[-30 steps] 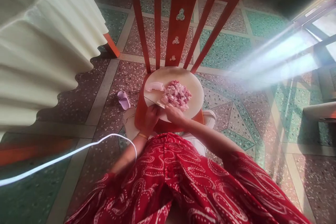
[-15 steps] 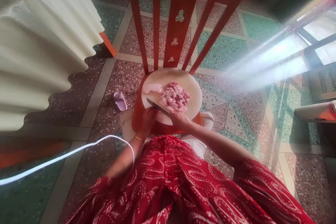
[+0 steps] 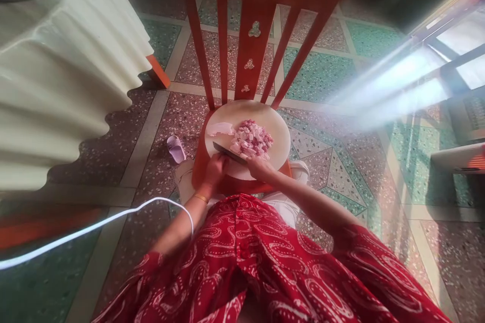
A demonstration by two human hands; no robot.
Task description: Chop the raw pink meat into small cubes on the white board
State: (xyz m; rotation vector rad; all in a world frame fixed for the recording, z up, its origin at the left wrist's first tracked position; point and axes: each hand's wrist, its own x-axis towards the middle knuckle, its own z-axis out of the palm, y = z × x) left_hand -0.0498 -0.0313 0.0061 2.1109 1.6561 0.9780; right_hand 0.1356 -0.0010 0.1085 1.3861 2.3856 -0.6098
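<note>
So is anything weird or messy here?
Yes: the round cutting board sits on the seat of an orange chair, not a table, with chopped meat on it. A lone purple slipper lies on the floor beside the chair.

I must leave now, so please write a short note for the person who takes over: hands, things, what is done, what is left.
Left hand: grip shut on the knife, blade across the near part of the cutting board.
Right hand: rests at the board's near edge, beside the diced meat; grip not clear.
Board sits on the red chair seat.
Done: a pile of meat is diced.
Left: the pale piece is uncut.
</note>
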